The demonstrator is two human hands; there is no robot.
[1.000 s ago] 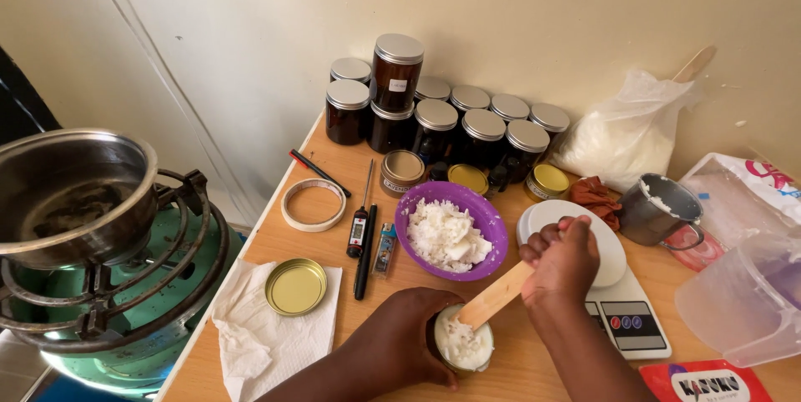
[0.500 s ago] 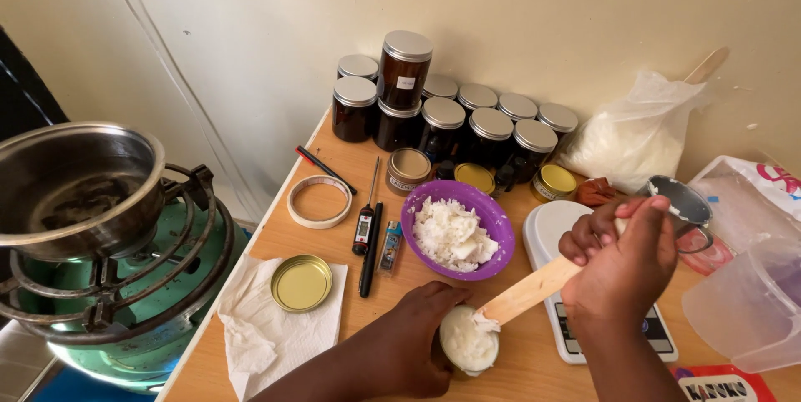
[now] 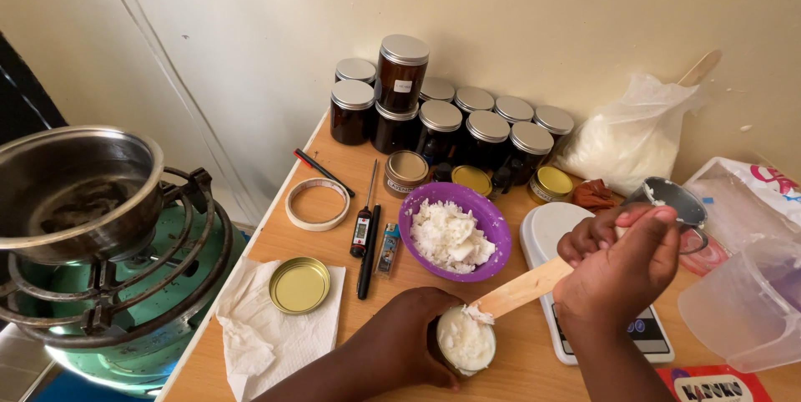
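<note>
My left hand [image 3: 399, 338] wraps around a small jar [image 3: 465, 340] filled with a white waxy substance, near the table's front edge. My right hand [image 3: 618, 263] grips a flat wooden stick [image 3: 523, 288] whose tip rests in the jar's white filling. Just behind the jar sits a purple bowl [image 3: 492, 220] holding more white chunks. A white kitchen scale [image 3: 551, 227] lies under my right hand.
Several dark lidded jars [image 3: 442, 122] stand at the wall. A gold lid [image 3: 299, 285] lies on a paper towel, beside a thermometer [image 3: 362, 231], lighter and tape roll [image 3: 317, 203]. A metal pot [image 3: 75, 189] sits on a green gas burner, left. Plastic bag [image 3: 630, 139], metal cup [image 3: 672, 199], clear jug [image 3: 751, 302] right.
My right hand swung out to the right over the scale and then held there, keeping the wooden stick's tip in the jar. The left hand stays on the jar.
</note>
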